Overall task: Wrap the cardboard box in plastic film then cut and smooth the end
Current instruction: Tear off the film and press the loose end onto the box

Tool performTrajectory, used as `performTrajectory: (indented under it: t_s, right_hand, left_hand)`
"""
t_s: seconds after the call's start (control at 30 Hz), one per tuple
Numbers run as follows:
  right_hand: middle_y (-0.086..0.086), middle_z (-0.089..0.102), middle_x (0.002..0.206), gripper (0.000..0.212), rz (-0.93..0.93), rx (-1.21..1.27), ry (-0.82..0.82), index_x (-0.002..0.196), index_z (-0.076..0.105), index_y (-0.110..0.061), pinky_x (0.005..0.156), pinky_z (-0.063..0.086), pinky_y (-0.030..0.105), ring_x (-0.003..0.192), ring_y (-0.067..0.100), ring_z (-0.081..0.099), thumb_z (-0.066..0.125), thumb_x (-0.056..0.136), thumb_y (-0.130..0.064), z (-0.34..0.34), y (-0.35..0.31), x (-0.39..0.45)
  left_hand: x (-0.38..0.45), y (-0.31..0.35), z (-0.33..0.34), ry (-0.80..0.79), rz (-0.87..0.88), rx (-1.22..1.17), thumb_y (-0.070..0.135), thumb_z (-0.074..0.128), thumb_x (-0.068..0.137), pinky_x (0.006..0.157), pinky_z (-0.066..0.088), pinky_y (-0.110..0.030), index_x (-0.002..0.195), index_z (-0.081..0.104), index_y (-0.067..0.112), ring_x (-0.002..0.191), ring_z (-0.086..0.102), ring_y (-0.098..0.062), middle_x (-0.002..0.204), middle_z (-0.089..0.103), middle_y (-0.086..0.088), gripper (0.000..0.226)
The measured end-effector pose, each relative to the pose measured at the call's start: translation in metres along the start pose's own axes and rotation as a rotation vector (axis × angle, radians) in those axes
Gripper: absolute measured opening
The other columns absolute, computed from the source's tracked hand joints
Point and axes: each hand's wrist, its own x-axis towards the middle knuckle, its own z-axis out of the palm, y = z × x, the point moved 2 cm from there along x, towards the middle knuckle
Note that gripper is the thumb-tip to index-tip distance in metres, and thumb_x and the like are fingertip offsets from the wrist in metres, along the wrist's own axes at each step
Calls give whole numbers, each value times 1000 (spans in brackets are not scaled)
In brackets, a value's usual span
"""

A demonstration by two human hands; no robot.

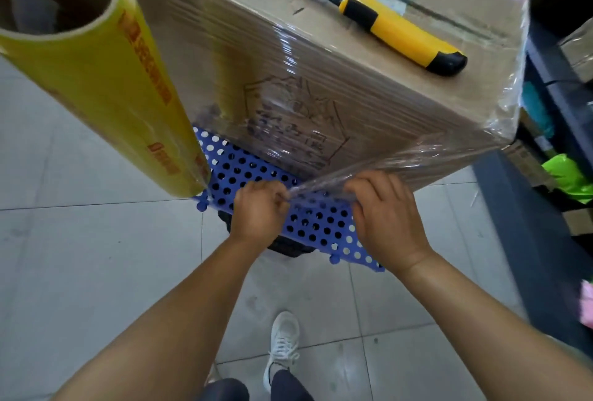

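1. The cardboard box [321,86] stands on a blue perforated platform [308,217] above the tiled floor [80,256]; its sides are already banded with clear film, so the wrapping looks largely done.
2. A loose tail of plastic film [369,169] runs from the box's lower right corner down to the hands, stretched into a taut, gathered strip.
3. The left hand [260,208] pinches the bunched end of the tail between thumb and curled fingers; its grip is pressed together on the film.
4. The right hand [385,211] curls its fingers over the same tail a little further along, apparently holding it, though the fingertips are hidden under the film.
5. Handling: the film is light, soft, stretchy and clings to itself, so it tears or ropes up if pulled hard. Best taken where it is bunched, then spread flat with open palms against the stiff box face.
6. The yellow film roll [106,86] leans at the box's left side, its cardboard core open toward the camera.
7. A yellow-and-black utility knife [394,25] lies on the box top, blade out, well apart from both hands.
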Motion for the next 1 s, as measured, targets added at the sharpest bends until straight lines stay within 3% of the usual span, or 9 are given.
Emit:
performTrajectory:
  t_s: [0.1,0.17,0.3,0.4,0.5,0.67,0.77,0.87,1.0]
  right_hand:
    - [8,63,97,30,-50,21,53,94,65,-9,74,44,35,87,23,46,69,70,8,-8,-17,16]
    - [8,63,102,33,-69,-49,-2,100,65,-9,77,43,36,91,27,51,67,71,7,-13,-26,33]
    - [8,59,116,25,52,-153,-590,118,56,-14,83,41,36,103,29,52,47,95,-15,-14,-31,69]
    - [5,60,91,26,123,-313,-959,99,56,-15,72,46,32,81,23,55,35,102,-31,-12,-33,82]
    - [0,49,72,40,177,-344,-1163,78,50,-14,68,43,31,65,15,49,34,102,-40,-18,-34,85]
    - [6,64,86,24,186,-180,-1183,98,68,-12,68,47,34,76,21,57,52,94,-29,-31,-32,92]
    - [3,64,88,11,189,-13,-1077,92,66,-14,73,50,36,79,19,56,55,90,-17,-35,-32,96]
    - [0,58,80,10,185,70,-1038,85,59,-17,64,44,31,72,16,50,52,91,-14,-36,-31,94]
    - [-3,54,77,15,171,125,-989,80,52,-21,60,39,29,67,14,46,50,93,-13,-37,-31,92]
  left_hand:
    - [-12,2,-11,77,107,-65,4,72,72,63,49,-37,73,64,15,69,53,-21,67,61,1,13]
    - [-18,7,-15,90,162,-52,1,73,70,62,47,-35,71,65,13,68,52,-22,66,61,-1,14]
    - [-27,9,-17,66,224,9,-1,76,66,61,45,-34,67,63,13,64,53,-22,65,60,0,19]
    - [-33,11,-19,63,216,43,2,76,66,64,38,-29,65,62,15,64,51,-22,65,59,1,19]
    - [-34,10,-18,60,189,48,4,75,68,64,34,-28,65,60,15,64,49,-23,65,59,-1,19]
    - [-31,7,-15,46,167,47,1,74,68,66,33,-27,67,60,15,65,50,-23,66,58,-1,20]
    - [-29,6,-13,27,151,29,2,74,71,66,36,-29,72,62,13,67,51,-22,69,60,-2,17]
    - [-27,7,-11,4,121,29,8,70,78,68,43,-34,87,66,11,77,52,-25,77,62,-6,10]
    - [-20,9,-10,-121,108,34,13,62,85,78,43,-36,111,64,12,95,50,-28,93,60,-9,26]
